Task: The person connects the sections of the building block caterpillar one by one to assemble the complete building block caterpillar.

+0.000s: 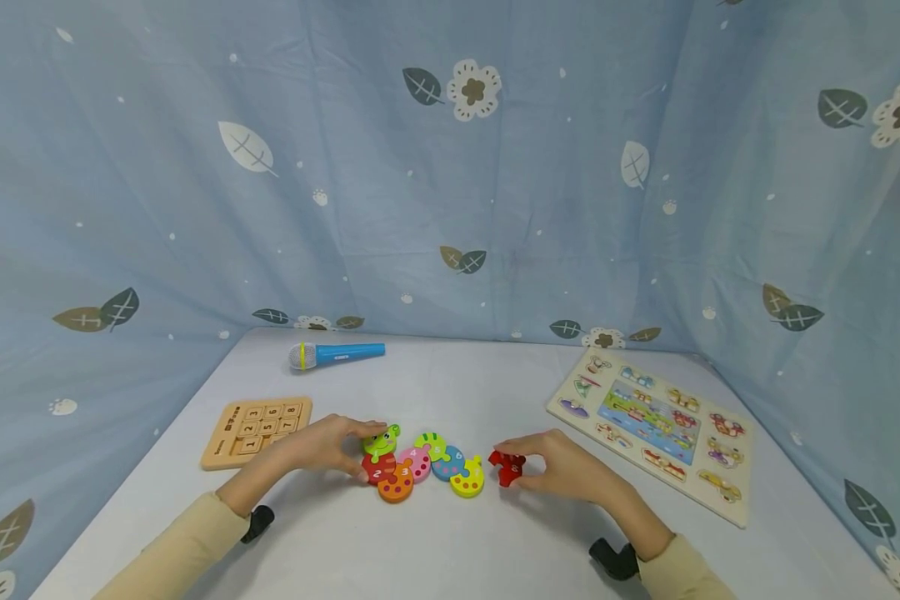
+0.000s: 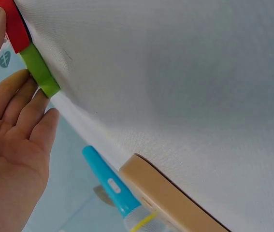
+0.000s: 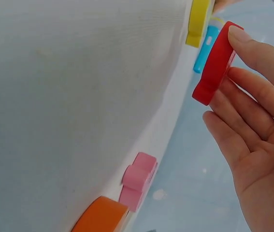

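Observation:
A row of joined, numbered wooden caterpillar puzzle pieces lies on the white table, from a green smiling head to a yellow piece. At the head end, my left hand holds the puzzle's edge; its thumb is on the red piece and its fingers are at the green head. My right hand pinches a separate red puzzle piece between thumb and fingers, a short gap to the right of the yellow end. That piece is tilted, and its far side is hidden.
A tan number board lies left of my left hand, with a blue toy microphone behind it. Right of my right hand is a picture puzzle board. A pink piece and an orange piece show low in the right wrist view.

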The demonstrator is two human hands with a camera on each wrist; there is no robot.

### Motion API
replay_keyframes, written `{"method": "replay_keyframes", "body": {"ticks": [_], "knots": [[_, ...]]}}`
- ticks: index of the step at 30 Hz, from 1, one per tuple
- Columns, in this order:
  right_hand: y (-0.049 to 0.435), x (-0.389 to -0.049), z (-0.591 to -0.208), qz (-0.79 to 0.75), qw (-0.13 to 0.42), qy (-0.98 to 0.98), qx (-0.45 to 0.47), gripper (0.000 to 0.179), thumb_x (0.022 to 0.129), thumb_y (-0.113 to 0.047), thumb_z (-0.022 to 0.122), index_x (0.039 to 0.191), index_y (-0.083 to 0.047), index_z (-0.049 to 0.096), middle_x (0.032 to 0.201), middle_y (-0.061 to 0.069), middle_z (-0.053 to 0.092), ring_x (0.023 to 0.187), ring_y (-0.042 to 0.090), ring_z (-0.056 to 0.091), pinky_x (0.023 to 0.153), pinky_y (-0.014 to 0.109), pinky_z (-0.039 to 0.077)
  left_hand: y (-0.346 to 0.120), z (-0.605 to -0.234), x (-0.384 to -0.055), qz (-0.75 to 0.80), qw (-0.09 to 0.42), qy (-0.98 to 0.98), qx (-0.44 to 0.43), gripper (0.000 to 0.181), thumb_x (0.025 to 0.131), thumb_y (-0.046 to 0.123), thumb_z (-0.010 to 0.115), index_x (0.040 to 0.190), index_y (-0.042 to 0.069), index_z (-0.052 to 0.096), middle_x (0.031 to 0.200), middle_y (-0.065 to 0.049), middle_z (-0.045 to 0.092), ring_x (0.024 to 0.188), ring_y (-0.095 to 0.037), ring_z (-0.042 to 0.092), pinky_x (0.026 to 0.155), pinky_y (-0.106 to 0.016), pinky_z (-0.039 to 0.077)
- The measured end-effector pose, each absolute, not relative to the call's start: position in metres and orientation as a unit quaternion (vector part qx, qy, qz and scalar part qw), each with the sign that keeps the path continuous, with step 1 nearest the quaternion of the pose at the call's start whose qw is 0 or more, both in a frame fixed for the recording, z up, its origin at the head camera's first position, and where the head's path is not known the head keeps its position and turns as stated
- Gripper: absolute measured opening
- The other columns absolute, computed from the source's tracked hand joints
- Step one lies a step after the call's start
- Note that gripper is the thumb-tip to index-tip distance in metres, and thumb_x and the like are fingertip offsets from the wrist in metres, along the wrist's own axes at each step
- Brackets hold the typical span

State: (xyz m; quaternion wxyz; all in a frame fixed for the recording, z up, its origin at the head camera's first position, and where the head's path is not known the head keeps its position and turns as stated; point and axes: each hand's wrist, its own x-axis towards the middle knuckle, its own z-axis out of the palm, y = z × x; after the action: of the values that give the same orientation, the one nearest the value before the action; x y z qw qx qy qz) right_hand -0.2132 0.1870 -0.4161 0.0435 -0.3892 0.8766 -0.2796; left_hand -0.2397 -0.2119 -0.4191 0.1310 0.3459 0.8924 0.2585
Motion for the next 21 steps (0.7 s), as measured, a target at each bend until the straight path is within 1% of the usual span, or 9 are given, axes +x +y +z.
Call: {"method": "replay_keyframes", "body": {"ticks": [7,11,17,21], "knots": [[0.179,-0.221,-0.414,-0.285,0.064,0.870,-0.397,0.046,0.082,-0.017,0.078,0.126,-0.009,0.065,0.124,-0.005,0.064,0.113,0.012,0.060,0.096,0.032,0.049,-0.214,-0.420,-0.241,0.258,0.130,0.893,0.346,0.075,0.076,0.032,0.081,0.138,0.001,0.052,0.144,-0.013,0.047,0.132,-0.037,0.042,0.106,-0.052,0.036],[0.174,-0.227,-0.415,-0.276,0.060,0.866,-0.413,0.045,0.082,-0.016,0.078,0.125,-0.008,0.066,0.123,-0.002,0.065,0.109,0.010,0.062,0.095,0.031,0.050,-0.215,-0.422,-0.241,0.261,0.128,0.891,0.349,0.075,0.075,0.032,0.081,0.138,0.002,0.052,0.144,-0.013,0.047,0.132,-0.037,0.043,0.105,-0.052,0.037],[0.168,-0.234,-0.416,-0.266,0.059,0.861,-0.430,0.045,0.084,-0.014,0.076,0.126,-0.005,0.064,0.125,0.000,0.064,0.110,0.012,0.062,0.094,0.030,0.051,-0.214,-0.422,-0.241,0.267,0.131,0.889,0.347,0.076,0.075,0.032,0.082,0.138,0.002,0.052,0.144,-0.013,0.047,0.132,-0.037,0.042,0.106,-0.052,0.036],[0.166,-0.237,-0.416,-0.260,0.063,0.862,-0.430,0.045,0.084,-0.013,0.076,0.127,-0.006,0.064,0.125,0.001,0.064,0.110,0.013,0.062,0.093,0.030,0.051,-0.213,-0.422,-0.241,0.269,0.133,0.890,0.342,0.076,0.074,0.032,0.082,0.138,0.003,0.052,0.144,-0.013,0.047,0.132,-0.036,0.042,0.106,-0.052,0.036]]}}
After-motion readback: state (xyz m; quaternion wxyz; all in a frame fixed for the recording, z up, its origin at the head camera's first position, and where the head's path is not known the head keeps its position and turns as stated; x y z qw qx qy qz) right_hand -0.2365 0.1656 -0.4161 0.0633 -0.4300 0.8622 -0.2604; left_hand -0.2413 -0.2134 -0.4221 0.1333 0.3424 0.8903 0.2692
